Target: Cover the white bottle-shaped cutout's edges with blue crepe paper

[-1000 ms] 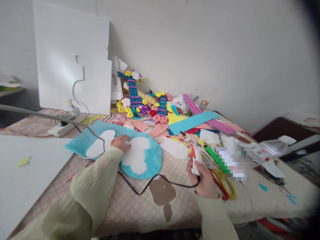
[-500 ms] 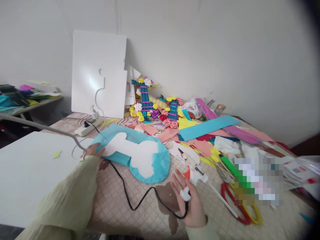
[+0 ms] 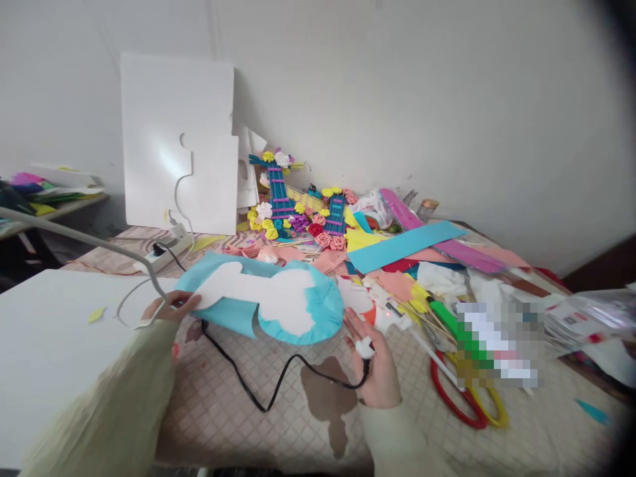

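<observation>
A white guitar-shaped board cutout [image 3: 285, 301] lies over blue crepe paper [image 3: 233, 317], which is folded and pleated around its rounded right end. My left hand [image 3: 171, 308] grips the narrow left end, thumb on top. My right hand [image 3: 380, 371] holds a white hot glue gun [image 3: 365, 347] by its handle, between thumb and palm, with the fingers partly extended. Those fingertips are at the right edge of the blue-covered end. From the handle's base a black cord [image 3: 268, 405] runs left across the table and under the paper. The nozzle is hard to make out.
Red-and-yellow-handled scissors [image 3: 460, 397] and a green tool [image 3: 442, 318] lie to the right. Paper-flower guitars [image 3: 281, 192] and crepe strips [image 3: 405, 246] crowd the back. A power strip [image 3: 161, 252], a white board [image 3: 64, 351] and a grey curved arm [image 3: 99, 242] are at left.
My right hand, with the glue gun, has come up to the cutout's right edge. The cutout's rounded end has risen and tilted slightly. The view has shifted a little right.
</observation>
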Demonstrator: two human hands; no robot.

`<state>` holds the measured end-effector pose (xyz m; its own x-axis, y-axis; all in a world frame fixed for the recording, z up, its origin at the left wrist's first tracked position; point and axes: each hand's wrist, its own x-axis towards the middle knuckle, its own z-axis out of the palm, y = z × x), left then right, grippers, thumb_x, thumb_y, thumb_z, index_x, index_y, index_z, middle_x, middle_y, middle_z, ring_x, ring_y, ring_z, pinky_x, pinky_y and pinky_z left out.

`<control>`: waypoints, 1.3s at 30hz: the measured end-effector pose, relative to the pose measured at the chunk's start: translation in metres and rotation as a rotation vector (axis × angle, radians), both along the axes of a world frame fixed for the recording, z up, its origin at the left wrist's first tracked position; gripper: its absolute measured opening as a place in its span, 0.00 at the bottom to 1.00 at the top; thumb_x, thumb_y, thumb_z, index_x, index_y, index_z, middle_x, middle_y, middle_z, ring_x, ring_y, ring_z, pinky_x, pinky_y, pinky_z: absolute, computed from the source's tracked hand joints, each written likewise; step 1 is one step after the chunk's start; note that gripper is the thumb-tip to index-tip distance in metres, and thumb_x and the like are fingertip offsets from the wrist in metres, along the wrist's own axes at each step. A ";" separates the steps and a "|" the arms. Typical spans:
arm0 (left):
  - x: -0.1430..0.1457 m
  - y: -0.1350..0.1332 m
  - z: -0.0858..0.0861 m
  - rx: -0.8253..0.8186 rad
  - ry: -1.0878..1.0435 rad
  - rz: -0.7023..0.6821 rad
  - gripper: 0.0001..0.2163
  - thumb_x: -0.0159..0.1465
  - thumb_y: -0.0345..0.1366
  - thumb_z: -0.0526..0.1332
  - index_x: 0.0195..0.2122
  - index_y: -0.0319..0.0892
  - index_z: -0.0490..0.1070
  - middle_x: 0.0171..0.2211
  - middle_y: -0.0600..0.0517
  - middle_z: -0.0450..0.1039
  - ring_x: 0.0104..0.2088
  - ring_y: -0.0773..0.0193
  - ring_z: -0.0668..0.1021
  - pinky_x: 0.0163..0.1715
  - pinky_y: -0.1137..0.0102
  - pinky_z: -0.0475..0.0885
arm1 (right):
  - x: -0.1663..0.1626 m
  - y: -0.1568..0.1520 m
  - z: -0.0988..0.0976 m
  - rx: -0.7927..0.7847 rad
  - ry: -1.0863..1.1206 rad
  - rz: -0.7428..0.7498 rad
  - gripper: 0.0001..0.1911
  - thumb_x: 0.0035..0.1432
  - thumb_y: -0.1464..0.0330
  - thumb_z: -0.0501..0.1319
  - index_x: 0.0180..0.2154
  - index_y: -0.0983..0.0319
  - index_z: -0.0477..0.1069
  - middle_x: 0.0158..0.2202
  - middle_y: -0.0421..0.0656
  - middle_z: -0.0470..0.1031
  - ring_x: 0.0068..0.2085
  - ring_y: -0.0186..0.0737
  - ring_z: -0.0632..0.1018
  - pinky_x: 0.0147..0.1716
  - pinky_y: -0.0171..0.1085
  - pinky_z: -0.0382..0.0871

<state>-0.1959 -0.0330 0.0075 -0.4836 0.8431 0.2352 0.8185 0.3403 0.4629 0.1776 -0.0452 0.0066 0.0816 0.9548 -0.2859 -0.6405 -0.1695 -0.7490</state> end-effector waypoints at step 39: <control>0.130 0.119 -0.001 -0.480 0.070 -0.654 0.13 0.62 0.39 0.55 0.45 0.37 0.65 0.43 0.49 0.67 0.40 0.60 0.73 0.38 0.62 0.71 | 0.028 0.018 -0.018 -0.092 0.130 -0.106 0.17 0.42 0.58 0.60 0.37 0.53 0.70 0.49 0.37 0.70 0.55 0.45 0.64 0.43 0.43 0.68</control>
